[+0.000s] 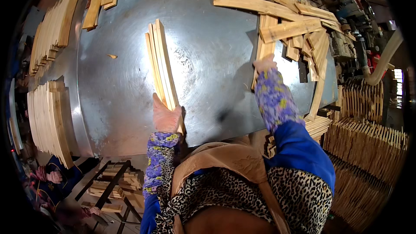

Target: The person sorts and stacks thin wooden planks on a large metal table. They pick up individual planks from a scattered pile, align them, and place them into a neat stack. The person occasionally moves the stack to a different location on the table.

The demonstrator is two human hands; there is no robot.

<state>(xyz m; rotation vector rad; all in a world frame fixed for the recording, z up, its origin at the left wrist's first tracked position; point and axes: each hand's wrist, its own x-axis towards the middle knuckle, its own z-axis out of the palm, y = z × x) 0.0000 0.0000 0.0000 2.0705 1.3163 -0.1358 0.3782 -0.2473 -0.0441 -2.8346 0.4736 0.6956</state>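
Several sticks (164, 60) fill your left grip (167, 118), their length running forward and slightly left from it; well rightward, your right grip (265, 64) touches a board (266, 50) also stretching forward, whether clasped I cannot tell.

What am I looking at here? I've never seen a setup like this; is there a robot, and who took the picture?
There is no robot here: these are a person's own two hands. The single picture comes from a wide camera worn on that person's head, looking down, so straight edges bend toward the rim. The left hand has a small bundle of wooden strips in its grip. The right hand is at a wooden board; how its fingers close is hard to see. Beneath is a metal tabletop, with a jumbled pile of wood pieces toward the upper right and stacked slats at the left.
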